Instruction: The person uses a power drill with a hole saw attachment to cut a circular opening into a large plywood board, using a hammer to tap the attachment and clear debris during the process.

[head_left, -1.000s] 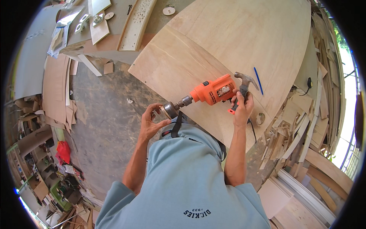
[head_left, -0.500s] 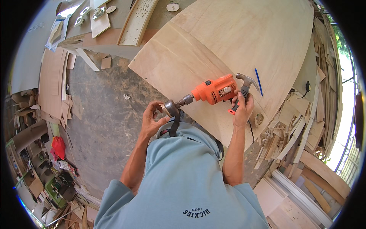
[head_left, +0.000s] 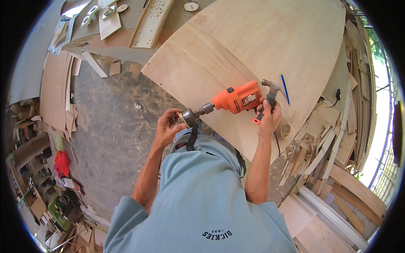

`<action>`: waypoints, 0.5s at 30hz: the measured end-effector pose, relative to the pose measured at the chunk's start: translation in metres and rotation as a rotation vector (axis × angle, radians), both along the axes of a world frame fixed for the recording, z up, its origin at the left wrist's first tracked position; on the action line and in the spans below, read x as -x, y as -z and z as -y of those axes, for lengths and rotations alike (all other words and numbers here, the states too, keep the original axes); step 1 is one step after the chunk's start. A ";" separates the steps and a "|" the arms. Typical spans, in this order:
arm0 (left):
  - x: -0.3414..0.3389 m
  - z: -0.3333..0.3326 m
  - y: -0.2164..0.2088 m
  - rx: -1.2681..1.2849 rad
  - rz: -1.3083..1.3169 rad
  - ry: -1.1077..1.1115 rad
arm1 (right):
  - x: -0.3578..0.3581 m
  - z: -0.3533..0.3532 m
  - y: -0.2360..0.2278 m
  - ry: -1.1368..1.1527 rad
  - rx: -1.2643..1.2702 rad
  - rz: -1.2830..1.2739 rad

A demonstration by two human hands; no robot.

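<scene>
We have the two hands apart, one at each end of an orange corded drill (head_left: 238, 99) held before the waist, over the near edge of a plywood sheet (head_left: 270, 46). The left hand (head_left: 166, 130) curls thumb and fingers about the mouth of the hole saw (head_left: 190, 119); the right hand (head_left: 269, 119) is wrapped round a claw hammer (head_left: 274, 87) beside the drill's rear. The hole saw is fitted in the chuck, and a pale wooden rim at its mouth suggests to us a cut plug not yet out. We cannot tell whether the left fingers pinch wood or steel; the right hand hides the drill's handle. Beyond the hammer lies a blue pen (head_left: 285, 89). Farther off, a wooden disc (head_left: 191, 6) and a hole-pocked board (head_left: 148, 29), cut off above, lie on the workbench (head_left: 177, 25).
</scene>
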State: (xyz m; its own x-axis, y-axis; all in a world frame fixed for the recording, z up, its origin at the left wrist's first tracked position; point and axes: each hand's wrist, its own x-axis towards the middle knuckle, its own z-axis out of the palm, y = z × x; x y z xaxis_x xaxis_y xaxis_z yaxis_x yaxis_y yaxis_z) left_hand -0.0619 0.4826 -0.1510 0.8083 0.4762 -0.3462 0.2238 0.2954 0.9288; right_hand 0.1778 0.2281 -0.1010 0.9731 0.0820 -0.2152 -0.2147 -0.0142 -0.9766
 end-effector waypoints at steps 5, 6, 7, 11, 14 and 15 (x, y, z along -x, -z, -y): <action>0.000 -0.005 -0.005 -0.006 -0.038 0.083 | -0.005 0.001 0.008 0.022 0.058 0.007; 0.000 -0.005 -0.004 0.000 -0.025 0.073 | -0.005 0.000 0.008 0.025 0.060 0.006; -0.002 -0.006 -0.003 0.006 -0.012 0.062 | -0.005 -0.001 0.008 0.027 0.062 0.005; -0.008 -0.004 -0.003 0.121 0.071 0.014 | -0.003 -0.001 0.006 0.074 0.085 -0.044; 0.002 -0.012 0.013 0.230 -0.020 -0.001 | -0.003 -0.005 0.006 0.094 0.098 -0.051; 0.009 -0.017 0.019 0.289 -0.012 -0.081 | -0.001 -0.007 0.002 0.108 0.106 -0.041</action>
State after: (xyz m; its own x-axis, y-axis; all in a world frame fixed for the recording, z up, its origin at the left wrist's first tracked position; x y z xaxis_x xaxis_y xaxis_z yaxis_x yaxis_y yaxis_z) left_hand -0.0707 0.4996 -0.1703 0.7667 0.4191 -0.4864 0.1996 0.5644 0.8010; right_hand 0.1787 0.2354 -0.1034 0.9653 -0.0474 -0.2569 -0.2603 -0.0912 -0.9612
